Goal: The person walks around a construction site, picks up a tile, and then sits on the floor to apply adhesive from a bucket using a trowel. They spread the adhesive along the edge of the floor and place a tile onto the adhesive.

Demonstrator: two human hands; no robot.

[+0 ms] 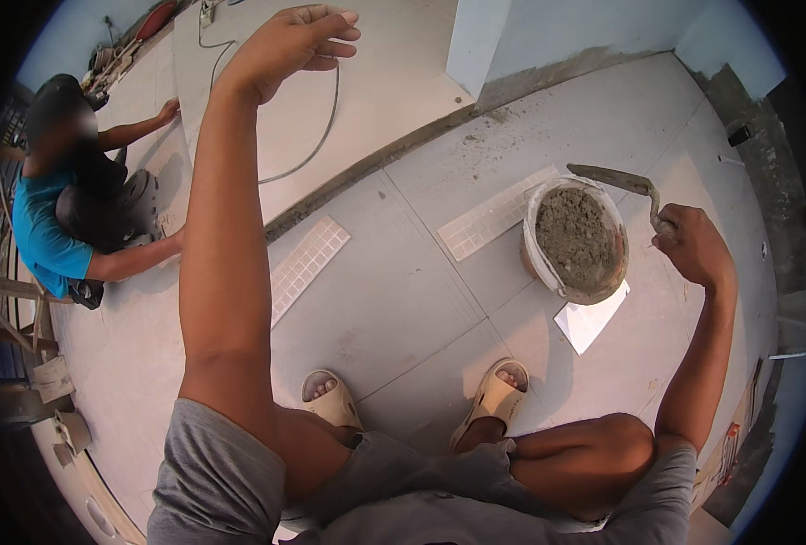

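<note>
My right hand (693,243) is closed around the handle of a trowel (613,177), and its mortar-smeared blade reaches left over the far rim of a bucket. The bucket (593,294) stands on the floor at the right, with grey mortar (573,234) inside. Stretched out far ahead, my left hand (301,44) has its fingers loosely bent and apart, with nothing visible in them. It is above the raised pale floor, near a thin grey cable (330,132).
A person in a blue shirt (49,213) squats at the left, one hand on the raised floor. Its step edge (375,173) crosses diagonally. Two grid-patterned tile strips (310,263) (489,216) lie below it. A white sheet (592,320) sits by the bucket; a wall corner (475,45) stands ahead.
</note>
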